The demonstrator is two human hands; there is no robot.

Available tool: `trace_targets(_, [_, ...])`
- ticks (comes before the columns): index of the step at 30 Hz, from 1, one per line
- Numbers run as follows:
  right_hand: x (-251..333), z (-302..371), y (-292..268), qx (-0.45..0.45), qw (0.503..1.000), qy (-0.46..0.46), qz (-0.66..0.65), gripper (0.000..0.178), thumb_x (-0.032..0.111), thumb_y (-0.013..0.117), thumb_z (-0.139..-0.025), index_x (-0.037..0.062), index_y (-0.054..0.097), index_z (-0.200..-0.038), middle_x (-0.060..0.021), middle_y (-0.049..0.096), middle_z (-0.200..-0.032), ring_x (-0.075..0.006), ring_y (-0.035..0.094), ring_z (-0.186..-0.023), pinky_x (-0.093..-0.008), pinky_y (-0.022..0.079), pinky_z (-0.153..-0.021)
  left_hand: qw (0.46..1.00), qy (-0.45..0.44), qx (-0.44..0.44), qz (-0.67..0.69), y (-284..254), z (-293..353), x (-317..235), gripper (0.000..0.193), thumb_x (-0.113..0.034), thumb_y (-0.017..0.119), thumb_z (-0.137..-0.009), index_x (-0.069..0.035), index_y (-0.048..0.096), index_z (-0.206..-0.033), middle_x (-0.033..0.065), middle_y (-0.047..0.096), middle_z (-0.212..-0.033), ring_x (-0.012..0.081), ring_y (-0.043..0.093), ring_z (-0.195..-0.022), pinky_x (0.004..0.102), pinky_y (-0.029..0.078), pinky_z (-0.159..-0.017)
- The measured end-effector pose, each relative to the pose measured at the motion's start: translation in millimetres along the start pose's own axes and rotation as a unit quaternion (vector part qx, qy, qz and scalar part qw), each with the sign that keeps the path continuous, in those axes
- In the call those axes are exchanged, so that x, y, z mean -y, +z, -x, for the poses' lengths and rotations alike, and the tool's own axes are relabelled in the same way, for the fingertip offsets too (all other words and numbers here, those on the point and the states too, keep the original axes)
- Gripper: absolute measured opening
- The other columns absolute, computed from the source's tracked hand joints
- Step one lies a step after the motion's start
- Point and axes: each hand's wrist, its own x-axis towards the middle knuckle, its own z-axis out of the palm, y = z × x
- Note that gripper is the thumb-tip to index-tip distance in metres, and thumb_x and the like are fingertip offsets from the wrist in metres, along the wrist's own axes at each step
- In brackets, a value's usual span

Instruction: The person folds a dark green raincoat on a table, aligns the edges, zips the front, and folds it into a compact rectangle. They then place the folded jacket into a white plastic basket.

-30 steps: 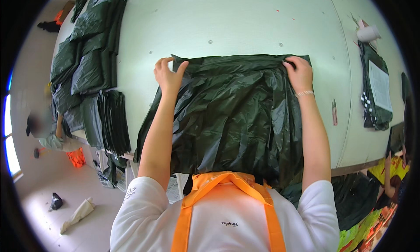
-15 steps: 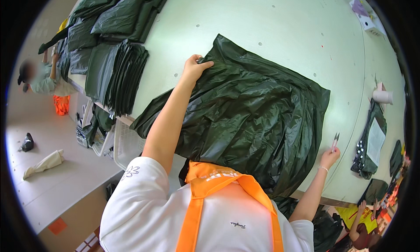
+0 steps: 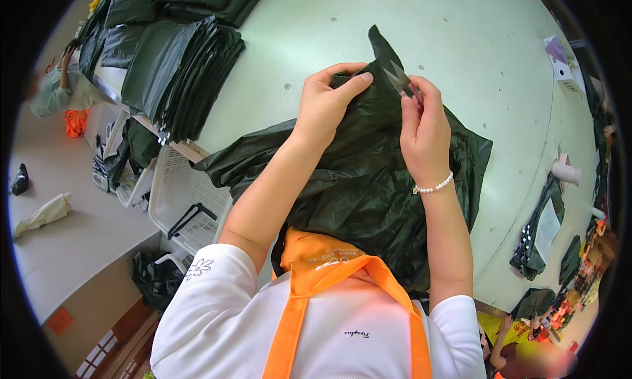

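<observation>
A dark green, glossy, thin fabric piece lies crumpled across the table in front of me and hangs over the near edge. My left hand pinches its far edge between thumb and fingers, and a pointed corner stands up beyond. Closed round small thread snips, my right hand is just right of the left one. The snips' two metal blades point up and left, spread apart against the raised corner. Whether they touch the cloth, I cannot tell.
Stacked dark green folded pieces fill the table's far left. White plastic baskets sit below its left edge. A white box, a pale cup and a dark bundle with paper lie right. People work at both sides.
My right hand has swung from the table's right side up beside the left, bringing the snips to the fabric. The fabric's far corner has been lifted and bunched.
</observation>
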Motion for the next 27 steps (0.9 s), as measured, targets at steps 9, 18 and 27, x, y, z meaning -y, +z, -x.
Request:
trace_targets(9, [13.8,-14.0,8.9,-0.014,0.996,-0.044,0.076,0.020,0.022,0.063,-0.087,0.0100,0.058,-0.102,-0.0057,0.060,-0.082,-0.0199,0.057,-0.063,-0.0304,0.047,-0.056,0.998,0.018,0.015,-0.062,-3.4,3.8,-5.6,0.019,-0.005,0.067,-0.081,0.005,0.065,-0.096,0.0073,0.067,-0.085,0.0095,0.061,-0.074,0.0204,0.049,-0.068])
trace_targets(18, [19.3,-13.4,-1.5,-0.019,0.999,0.008,0.032,0.021,0.022,0.064,-0.086,0.0084,0.059,-0.101,-0.0063,0.062,-0.081,-0.0180,0.057,-0.062,-0.0279,0.046,-0.057,0.996,0.020,0.021,-0.081,-2.2,5.3,-8.0,0.019,-0.005,0.067,-0.080,0.006,0.066,-0.095,0.0066,0.067,-0.083,0.0082,0.061,-0.073,0.0192,0.048,-0.067])
trace_targets(27, [10.8,-11.1,5.8,-0.014,0.998,-0.038,0.040,0.021,0.020,0.065,-0.085,0.0072,0.059,-0.101,-0.0057,0.062,-0.083,-0.0171,0.056,-0.063,-0.0276,0.047,-0.058,0.999,0.010,0.028,-0.041,-1.6,3.9,-6.1,0.018,-0.005,0.066,-0.080,0.006,0.066,-0.094,0.0072,0.067,-0.082,0.0092,0.061,-0.071,0.0199,0.048,-0.065])
